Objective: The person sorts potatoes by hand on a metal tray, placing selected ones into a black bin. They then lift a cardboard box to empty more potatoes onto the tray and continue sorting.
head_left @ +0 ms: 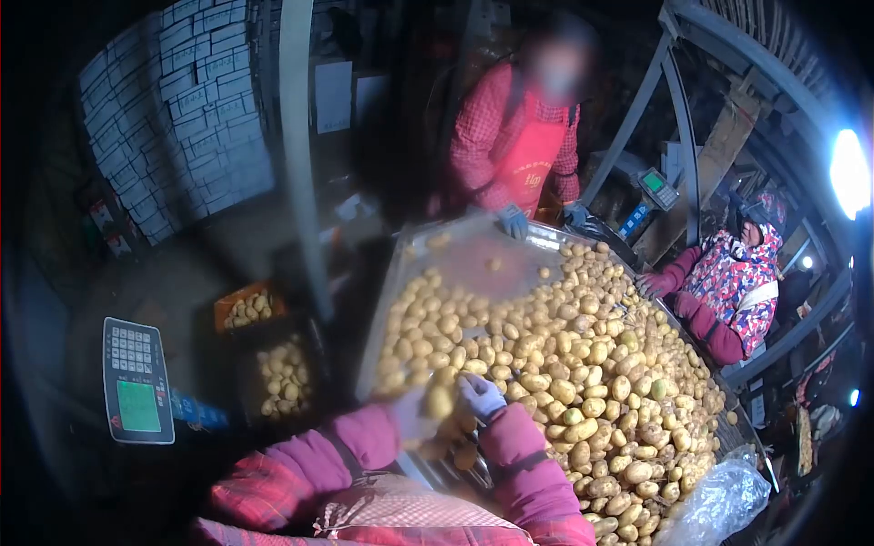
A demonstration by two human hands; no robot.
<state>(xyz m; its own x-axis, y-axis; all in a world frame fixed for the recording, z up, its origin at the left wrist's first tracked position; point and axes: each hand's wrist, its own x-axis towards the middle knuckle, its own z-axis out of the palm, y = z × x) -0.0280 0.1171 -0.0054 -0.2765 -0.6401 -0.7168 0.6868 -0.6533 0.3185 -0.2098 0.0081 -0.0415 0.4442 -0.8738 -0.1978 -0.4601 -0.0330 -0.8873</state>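
Observation:
A large heap of potatoes (583,355) covers the metal sorting table in front of me. My left hand (414,417), in a pale glove and smeared by motion, has a potato (441,400) at its fingers, above the near edge of the heap. Close by on the right, my right hand (481,397) is also gloved, its fingers curled at the edge of the pile. What they hold, if anything, is hidden. A few more potatoes lie low between my two hands.
A scale display (138,382) stands at left, near a dark crate (314,350) and an orange crate (221,314) with potatoes. Two people (528,146) (737,282) stand at the table. Clear plastic (724,496) lies at its near right corner. Stacked boxes (214,109) and a post (299,136) stand behind.

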